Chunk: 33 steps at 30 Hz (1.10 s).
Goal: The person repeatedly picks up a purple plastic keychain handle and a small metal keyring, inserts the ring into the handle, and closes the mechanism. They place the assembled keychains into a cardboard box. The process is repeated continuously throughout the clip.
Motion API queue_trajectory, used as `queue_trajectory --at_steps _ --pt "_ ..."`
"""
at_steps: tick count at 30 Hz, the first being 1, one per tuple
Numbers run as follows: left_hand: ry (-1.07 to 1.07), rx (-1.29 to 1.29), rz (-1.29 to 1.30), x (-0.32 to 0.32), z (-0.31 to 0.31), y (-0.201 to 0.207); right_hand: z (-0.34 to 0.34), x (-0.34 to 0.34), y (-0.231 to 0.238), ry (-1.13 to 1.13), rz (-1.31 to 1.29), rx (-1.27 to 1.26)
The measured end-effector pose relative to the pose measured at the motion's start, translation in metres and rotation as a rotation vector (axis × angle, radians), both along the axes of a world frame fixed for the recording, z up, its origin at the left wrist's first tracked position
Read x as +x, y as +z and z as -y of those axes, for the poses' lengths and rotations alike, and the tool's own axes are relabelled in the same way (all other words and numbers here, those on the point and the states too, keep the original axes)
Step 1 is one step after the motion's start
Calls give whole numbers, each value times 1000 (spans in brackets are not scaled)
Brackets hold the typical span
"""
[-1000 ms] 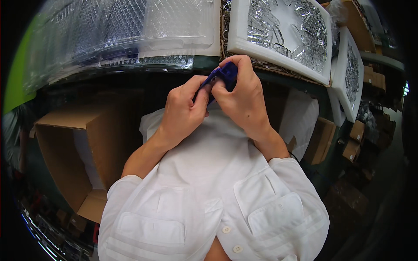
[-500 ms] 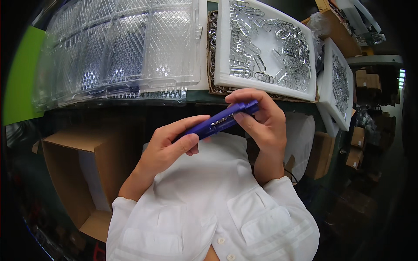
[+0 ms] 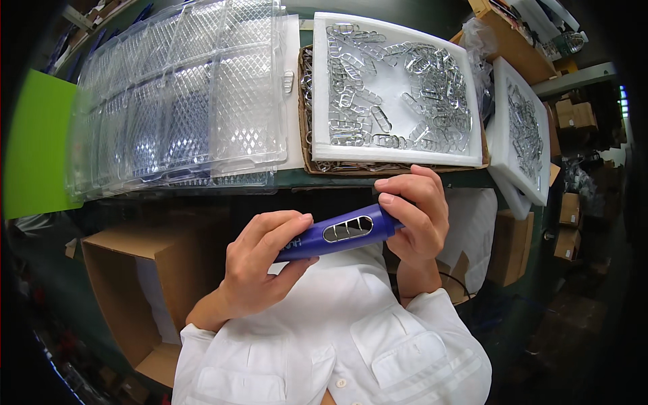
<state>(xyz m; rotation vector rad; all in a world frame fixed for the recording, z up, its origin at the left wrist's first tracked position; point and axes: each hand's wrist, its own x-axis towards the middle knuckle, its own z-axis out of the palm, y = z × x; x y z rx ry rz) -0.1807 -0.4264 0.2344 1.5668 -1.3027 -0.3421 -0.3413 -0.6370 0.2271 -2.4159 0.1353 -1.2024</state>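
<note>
Fingers of the left hand point(image 3: 260, 264) clasped the long, rounded, blue-purple plastic casing point(image 3: 316, 238) at its left end; those of the right hand point(image 3: 423, 219) held the other. Its silver-framed, dark oval panel point(image 3: 347, 230) lay between them.

Green panel point(image 3: 39, 145) at left; open cardboard box point(image 3: 177, 278) lower left; small cartons point(image 3: 567, 244) right.

Blue casing point(image 3: 322, 245) apparently turned over, silvery frame point(image 3: 348, 229) now showing.
</note>
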Motion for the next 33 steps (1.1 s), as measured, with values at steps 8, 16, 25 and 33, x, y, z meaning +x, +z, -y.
queue_trajectory --at_steps 8,16,25,33 --pt "-49 -13 36 -7 12 9 11 -10 -14 -25 57 13" --pt "-38 4 115 -19 24 13 28 -13 -30 -44 50 15" --pt "-58 63 213 -26 26 17 29 -18 -32 -49 -13 91" --pt "-56 71 307 -25 24 9 29 -15 -34 -67 13 58"
